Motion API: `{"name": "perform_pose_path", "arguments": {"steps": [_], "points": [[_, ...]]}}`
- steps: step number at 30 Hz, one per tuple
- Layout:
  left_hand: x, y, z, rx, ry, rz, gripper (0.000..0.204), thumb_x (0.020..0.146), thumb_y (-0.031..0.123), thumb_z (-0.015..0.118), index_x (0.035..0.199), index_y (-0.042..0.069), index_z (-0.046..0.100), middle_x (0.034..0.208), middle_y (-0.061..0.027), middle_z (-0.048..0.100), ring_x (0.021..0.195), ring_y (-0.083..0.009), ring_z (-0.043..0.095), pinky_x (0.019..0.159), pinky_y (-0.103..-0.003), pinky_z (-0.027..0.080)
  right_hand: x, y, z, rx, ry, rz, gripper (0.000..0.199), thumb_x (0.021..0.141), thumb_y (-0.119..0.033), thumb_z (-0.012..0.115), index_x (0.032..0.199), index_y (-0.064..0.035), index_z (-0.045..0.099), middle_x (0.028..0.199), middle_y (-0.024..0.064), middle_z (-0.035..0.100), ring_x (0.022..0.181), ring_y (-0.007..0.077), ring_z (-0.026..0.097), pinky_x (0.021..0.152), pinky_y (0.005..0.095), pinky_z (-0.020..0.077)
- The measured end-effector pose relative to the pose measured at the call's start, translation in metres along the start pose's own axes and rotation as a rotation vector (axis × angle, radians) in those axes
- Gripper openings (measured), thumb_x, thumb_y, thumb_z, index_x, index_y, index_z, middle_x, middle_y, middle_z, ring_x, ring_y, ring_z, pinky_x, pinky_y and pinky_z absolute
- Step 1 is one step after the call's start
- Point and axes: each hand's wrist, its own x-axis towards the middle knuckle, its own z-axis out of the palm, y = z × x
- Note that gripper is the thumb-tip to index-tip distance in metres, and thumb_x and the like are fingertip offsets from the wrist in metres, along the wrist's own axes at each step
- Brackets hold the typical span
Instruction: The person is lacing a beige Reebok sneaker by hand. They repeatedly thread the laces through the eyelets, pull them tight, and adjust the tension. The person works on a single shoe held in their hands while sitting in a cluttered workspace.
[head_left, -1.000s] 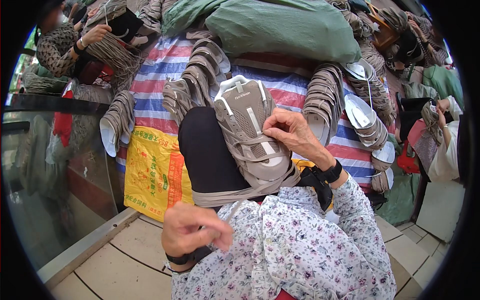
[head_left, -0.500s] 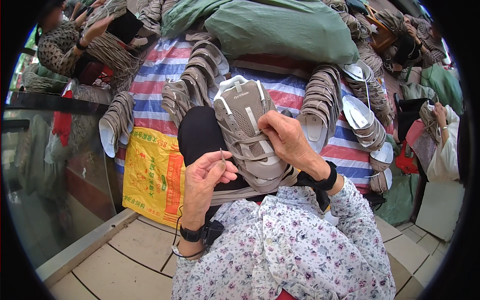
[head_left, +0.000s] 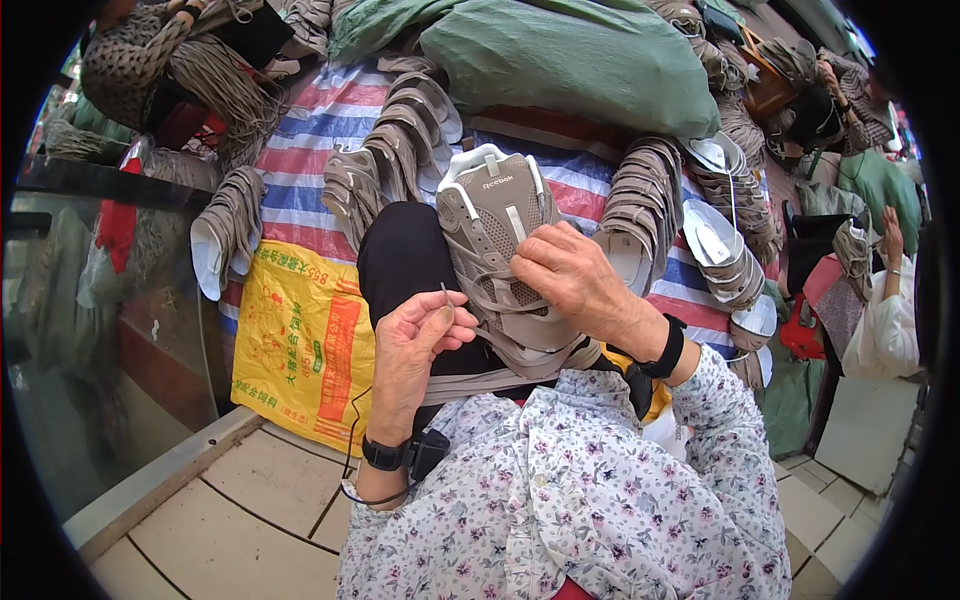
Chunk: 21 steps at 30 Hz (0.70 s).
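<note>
A taupe shoe upper [head_left: 500, 215] with white trim lies across my lap, its tongue pointing away from me. Flat laces [head_left: 487, 283] cross its front. My right hand [head_left: 572, 275] is closed at the upper's right side, thumb and fingertips pinched on a shoelace beside the tongue; the fingers hide most of the grip. To the left of the upper, my left hand [head_left: 425, 330] pinches a thin, dark, pointed thing [head_left: 446, 293] between thumb and forefinger, its other fingers curled loosely. That thing is too small to name surely.
Nested rows of shoe uppers [head_left: 640, 205] stand on a striped plastic sheet [head_left: 310, 165]. Green sacks [head_left: 565, 65] lie beyond. A yellow printed bag [head_left: 300, 345] is left of my knee, near a glass panel [head_left: 110, 300]. Other people handle uppers at far left and right.
My right hand has shifted slightly down and its fingers have curled closer to the upper. My left hand keeps its pinch almost unmoved. The view has tilted slightly.
</note>
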Motion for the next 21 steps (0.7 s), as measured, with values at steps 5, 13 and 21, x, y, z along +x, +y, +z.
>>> {"name": "perform_pose_path", "arguments": {"steps": [5,13,21], "points": [[0.002,-0.003,-0.002,-0.039,-0.006,0.020,0.024,0.098,0.014,0.060,0.116,-0.003,0.062,0.094,-0.0085,0.070,0.078,-0.0085,0.067,0.070,-0.018,0.053,0.010,-0.005,0.001,-0.140,-0.160,-0.120,0.016,0.071,-0.008,0.063,0.084,-0.0014,0.055,0.083,0.0091,0.052,0.081,0.0252,0.055,0.075,0.0343,0.0471],[0.014,-0.003,0.004,-0.105,-0.108,0.049,0.037,0.098,0.020,0.062,0.125,-0.005,0.058,0.099,-0.0103,0.070,0.083,-0.0112,0.069,0.075,-0.020,0.054,0.030,-0.031,-0.016,0.271,0.060,0.074,0.023,0.070,0.003,0.063,0.090,-0.0002,0.053,0.088,0.0143,0.056,0.085,0.0326,0.059,0.071,0.0403,0.0501],[0.037,-0.001,0.046,-0.171,-0.248,0.084,0.035,0.098,0.015,0.061,0.126,-0.006,0.057,0.100,-0.0123,0.071,0.085,-0.0115,0.070,0.080,-0.022,0.057,0.033,-0.006,-0.034,0.844,0.145,0.475,0.010,0.083,0.006,0.066,0.090,0.0001,0.062,0.082,0.0014,0.062,0.076,0.0069,0.060,0.068,0.0247,0.0502]]}}
